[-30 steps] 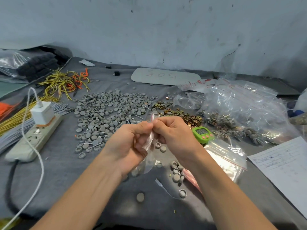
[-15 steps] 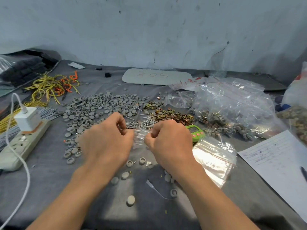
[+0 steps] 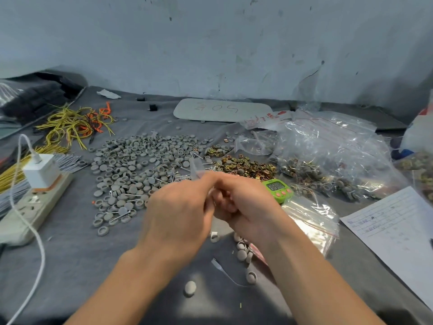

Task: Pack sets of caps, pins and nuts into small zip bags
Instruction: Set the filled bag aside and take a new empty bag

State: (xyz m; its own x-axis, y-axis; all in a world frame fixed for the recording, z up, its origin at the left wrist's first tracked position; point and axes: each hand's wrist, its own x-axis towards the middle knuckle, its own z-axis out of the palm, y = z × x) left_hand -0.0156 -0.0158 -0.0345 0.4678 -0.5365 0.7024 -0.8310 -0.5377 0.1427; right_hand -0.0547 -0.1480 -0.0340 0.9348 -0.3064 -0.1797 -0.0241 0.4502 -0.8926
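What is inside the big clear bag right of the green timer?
The big clear bag holds a mixed heap of grey caps, pins and brass-coloured nuts along its bottom. Glare and creased plastic hide whether they sit in small bags.

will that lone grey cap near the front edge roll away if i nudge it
Probably not: the cap lies flat, so it would likely slide rather than roll. It looks small and thin, so it is likely very light. The grey cloth under it probably adds drag.
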